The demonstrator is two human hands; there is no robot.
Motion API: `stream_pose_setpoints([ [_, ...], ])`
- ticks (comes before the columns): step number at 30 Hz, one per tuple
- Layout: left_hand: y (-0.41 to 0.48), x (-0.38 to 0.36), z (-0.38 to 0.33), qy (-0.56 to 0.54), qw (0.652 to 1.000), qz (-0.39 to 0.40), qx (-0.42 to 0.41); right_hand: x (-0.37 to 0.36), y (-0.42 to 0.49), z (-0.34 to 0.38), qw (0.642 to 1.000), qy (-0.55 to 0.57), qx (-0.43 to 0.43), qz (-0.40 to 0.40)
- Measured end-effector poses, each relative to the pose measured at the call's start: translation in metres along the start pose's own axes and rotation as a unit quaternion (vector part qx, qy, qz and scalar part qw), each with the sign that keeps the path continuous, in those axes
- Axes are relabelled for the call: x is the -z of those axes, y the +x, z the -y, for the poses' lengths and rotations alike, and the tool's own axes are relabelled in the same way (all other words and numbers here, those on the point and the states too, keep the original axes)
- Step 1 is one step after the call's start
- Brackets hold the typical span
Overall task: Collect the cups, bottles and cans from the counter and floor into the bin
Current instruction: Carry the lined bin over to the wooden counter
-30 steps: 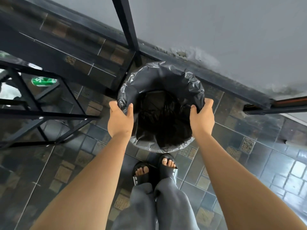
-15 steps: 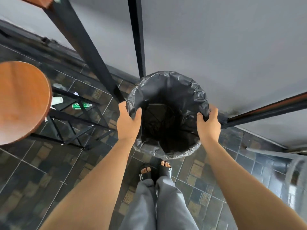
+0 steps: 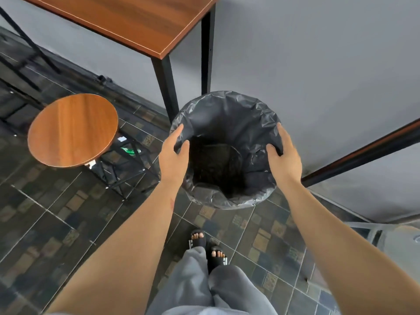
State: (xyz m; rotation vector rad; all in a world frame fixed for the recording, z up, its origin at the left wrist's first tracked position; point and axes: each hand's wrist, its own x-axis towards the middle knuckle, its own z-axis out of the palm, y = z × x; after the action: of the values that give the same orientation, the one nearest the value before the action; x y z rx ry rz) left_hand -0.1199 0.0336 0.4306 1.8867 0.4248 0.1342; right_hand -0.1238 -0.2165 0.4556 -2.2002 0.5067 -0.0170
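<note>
Item: round bin lined with a crinkled black plastic bag point(image 3: 227, 110), at centre, held up off the dark patterned tile floor point(image 3: 56, 223); it was lower and closer to the wall's skirting a second ago. Interior dark; no cups, bottles or cans can be made out inside.

Left hand point(image 3: 173, 155): at the bin's nine o'clock rim, thumb hooked inside the liner, fingers outside, gripping the rim.

Right hand point(image 3: 284, 158): at the three o'clock rim, thumb inside, fingers wrapped outside, gripping the rim.

Surroundings: rectangular brown wood-topped table on black metal legs point(image 3: 136, 21) at twelve o'clock; round brown wooden stool on a black metal frame point(image 3: 72, 129) at nine o'clock. Both have come into view within the last second as the head and bin rose. Person's feet in black slide sandals point(image 3: 197, 237) at six o'clock, below grey trousers.

Task stock sighted: a green-labelled item, probably a bottle or can point(image 3: 130, 150), lying on the floor under the stool's frame; a small white object point(image 3: 121, 139) just beyond it, identity not clear. No items show on the visible part of the tabletop.

Assessment: the bin is lifted and being carried, likely toward the litter by the stool. Collection proper appears not yet begun. Next step, by judgement: set the bin down near the stool and free one hand to pick up.
</note>
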Motion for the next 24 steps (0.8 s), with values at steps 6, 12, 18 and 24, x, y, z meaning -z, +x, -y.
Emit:
stream_pose_setpoints([
  [6,-0.047,0.033,-0.004,-0.046,0.995,-0.069,0.055,0.010,-0.027,0.015,0.994,0.083,0.051,0.056],
  [12,-0.088,0.086,0.007,-0.062,0.985,-0.137,0.088,-0.019,-0.051,0.034,0.982,0.119,0.054,0.139],
  [18,-0.108,0.152,0.027,-0.096,0.970,-0.202,0.099,-0.068,-0.085,0.073,0.963,0.141,0.098,0.206],
  [24,-0.111,0.233,0.055,-0.106,0.954,-0.257,0.113,-0.132,-0.127,0.128,0.944,0.144,0.152,0.254],
])
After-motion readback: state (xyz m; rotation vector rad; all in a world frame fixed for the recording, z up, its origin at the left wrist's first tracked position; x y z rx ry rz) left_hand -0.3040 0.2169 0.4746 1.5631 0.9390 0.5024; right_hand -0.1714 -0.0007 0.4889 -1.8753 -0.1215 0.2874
